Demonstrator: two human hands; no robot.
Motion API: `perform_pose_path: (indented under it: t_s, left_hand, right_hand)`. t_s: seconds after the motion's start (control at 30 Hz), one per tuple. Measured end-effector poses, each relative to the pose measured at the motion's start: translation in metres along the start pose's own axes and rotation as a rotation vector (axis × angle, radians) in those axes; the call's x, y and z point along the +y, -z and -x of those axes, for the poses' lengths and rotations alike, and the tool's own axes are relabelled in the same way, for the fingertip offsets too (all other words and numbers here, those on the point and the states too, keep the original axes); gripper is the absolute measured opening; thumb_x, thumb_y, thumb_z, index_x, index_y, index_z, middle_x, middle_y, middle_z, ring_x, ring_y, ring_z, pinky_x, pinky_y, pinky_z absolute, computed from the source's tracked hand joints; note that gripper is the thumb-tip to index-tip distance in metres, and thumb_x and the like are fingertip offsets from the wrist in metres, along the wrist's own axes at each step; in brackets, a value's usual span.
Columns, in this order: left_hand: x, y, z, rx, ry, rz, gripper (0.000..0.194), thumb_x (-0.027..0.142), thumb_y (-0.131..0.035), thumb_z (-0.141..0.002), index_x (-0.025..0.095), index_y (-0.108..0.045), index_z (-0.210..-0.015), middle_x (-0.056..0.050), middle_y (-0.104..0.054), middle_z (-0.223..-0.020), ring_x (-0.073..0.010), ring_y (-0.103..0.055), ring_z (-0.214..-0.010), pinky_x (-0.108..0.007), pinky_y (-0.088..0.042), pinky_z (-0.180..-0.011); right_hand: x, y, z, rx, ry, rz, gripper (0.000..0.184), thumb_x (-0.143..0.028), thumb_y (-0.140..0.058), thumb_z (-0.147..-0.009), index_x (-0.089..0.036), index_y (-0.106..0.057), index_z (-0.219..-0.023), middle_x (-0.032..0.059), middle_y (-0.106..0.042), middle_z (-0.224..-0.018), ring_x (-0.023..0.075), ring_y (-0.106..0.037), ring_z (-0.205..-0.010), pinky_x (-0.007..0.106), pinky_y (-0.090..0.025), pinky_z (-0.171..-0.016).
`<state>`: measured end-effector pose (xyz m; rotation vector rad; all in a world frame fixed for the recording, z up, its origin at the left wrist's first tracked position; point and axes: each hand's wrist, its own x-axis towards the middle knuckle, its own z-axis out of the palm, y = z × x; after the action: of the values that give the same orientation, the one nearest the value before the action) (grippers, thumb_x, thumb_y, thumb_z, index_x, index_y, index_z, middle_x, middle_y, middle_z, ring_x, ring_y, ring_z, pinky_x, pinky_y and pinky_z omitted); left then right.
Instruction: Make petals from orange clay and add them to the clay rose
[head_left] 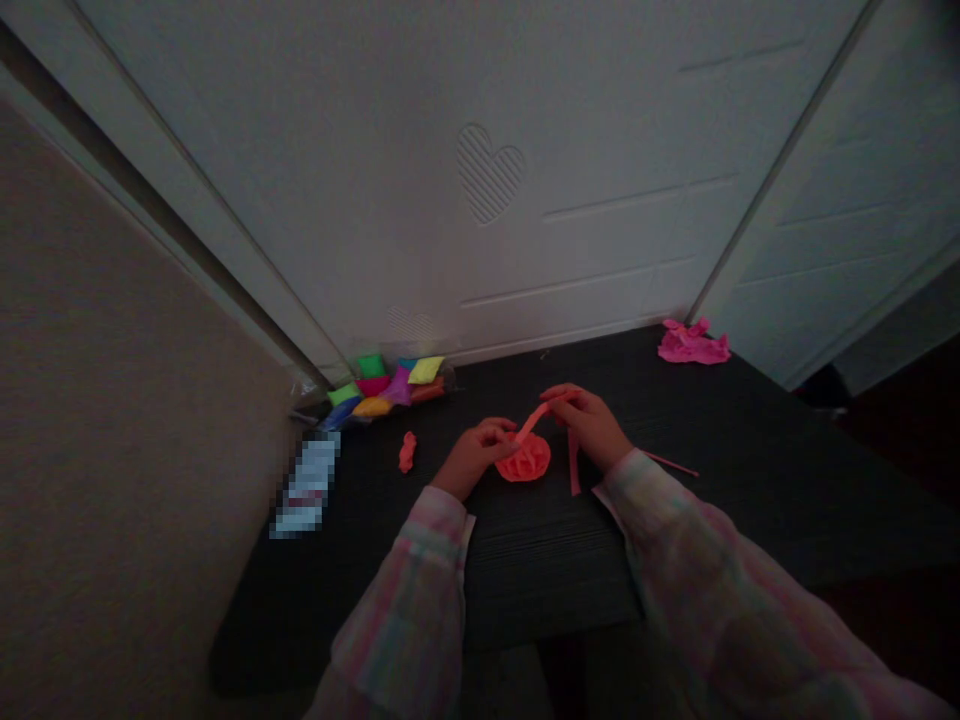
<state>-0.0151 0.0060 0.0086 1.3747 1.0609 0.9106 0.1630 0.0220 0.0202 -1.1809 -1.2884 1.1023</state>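
Between my two hands a flat coral strip of modelling clay (537, 416) is stretched at a slant. My left hand (481, 452) pinches its lower end just above a round, ruffled coral clay piece (525, 459) lying on the dark table. The upper end is gripped by the fingers of my right hand (589, 420). Another coral strip (574, 465) hangs or lies below my right hand; whether it joins the held one I cannot tell. A thin coral stick (673, 463) rests beyond my right wrist, partly hidden by the sleeve.
At the back left lie several coloured clay packets (386, 388) in clear plastic. A small coral clay lump (407, 452) sits left of my left hand, and a blurred pale packet (306, 487) near the left edge. Bright pink clay (694, 343) stands at the back right, by the white panel (585, 240).
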Motion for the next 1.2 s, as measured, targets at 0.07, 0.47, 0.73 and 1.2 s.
perform_pose_path:
  t_s: [0.07,0.47,0.73,1.2]
  left_hand:
    - [0.0,0.001,0.0,-0.007,-0.006,-0.015,0.021,0.025,-0.065,-0.062,0.016,-0.052,-0.048,-0.006,-0.057,-0.102,-0.0211,-0.051,-0.098,-0.033,-0.033,-0.088]
    - [0.004,0.001,0.0,-0.039,0.0,-0.127,0.016,0.019,-0.067,-0.059,0.016,-0.054,-0.05,-0.007,-0.054,-0.107,-0.0224,-0.05,-0.1,-0.035,-0.033,-0.089]
    - [0.0,0.002,0.0,-0.057,-0.001,-0.095,0.005,0.016,-0.066,-0.059,0.016,-0.062,-0.061,-0.008,-0.052,-0.114,-0.0234,-0.05,-0.103,-0.037,-0.034,-0.091]
    - [-0.011,0.0,-0.006,0.037,0.021,0.074,0.029,0.025,-0.056,-0.071,0.018,-0.06,-0.099,-0.006,-0.06,-0.107,-0.0211,-0.053,-0.1,-0.034,-0.038,-0.087]
  right_hand:
    - [0.0,-0.001,0.001,-0.022,0.014,0.015,0.015,-0.028,-0.052,-0.064,-0.018,-0.06,-0.072,-0.002,-0.057,-0.063,0.0115,-0.048,-0.056,0.026,-0.037,-0.055]
    - [0.004,-0.002,0.003,-0.075,0.073,0.124,0.015,-0.026,-0.05,-0.067,-0.02,-0.061,-0.075,-0.0015,-0.059,-0.067,0.0136,-0.051,-0.06,0.028,-0.039,-0.06]
    - [0.003,-0.002,0.004,-0.08,0.061,0.115,0.015,-0.024,-0.05,-0.068,-0.02,-0.06,-0.078,-0.0015,-0.058,-0.067,0.0136,-0.05,-0.06,0.028,-0.038,-0.06]
    - [-0.005,-0.003,0.005,-0.114,0.022,-0.022,0.019,-0.033,-0.051,-0.066,-0.018,-0.059,-0.076,-0.0024,-0.054,-0.061,0.0101,-0.048,-0.052,0.025,-0.039,-0.053]
